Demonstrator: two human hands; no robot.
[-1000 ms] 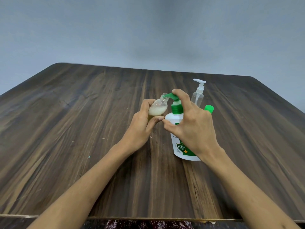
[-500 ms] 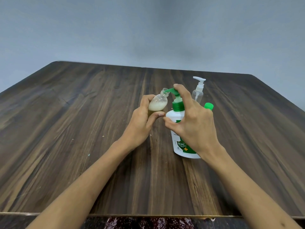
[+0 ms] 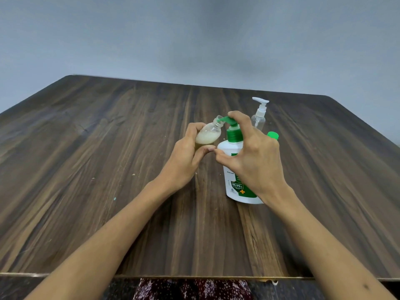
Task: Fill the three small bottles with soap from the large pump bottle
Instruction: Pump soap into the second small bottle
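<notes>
1. Head view: a large white plastic pump bottle with a green collar, green pump head and green label stands upright on the dark wood-grain table, right of centre.
2. The right hand wraps over this bottle from above and behind; its index finger lies on top of the green pump head, and the thumb presses the bottle's front shoulder. The fingers are curled in a grip on the bottle.
3. The left hand holds a small clear plastic bottle, pinched between thumb and fingers and lifted off the table. The bottle is tilted, its open neck pointing up and right, touching the tip of the green spout.
4. Creamy off-white soap fills the lower part of the small bottle.
5. Behind the right hand stands a clear bottle with a white pump top, upright and apparently empty.
6. Just right of the right hand's knuckles, a green cap peeks out; its bottle is hidden.
</notes>
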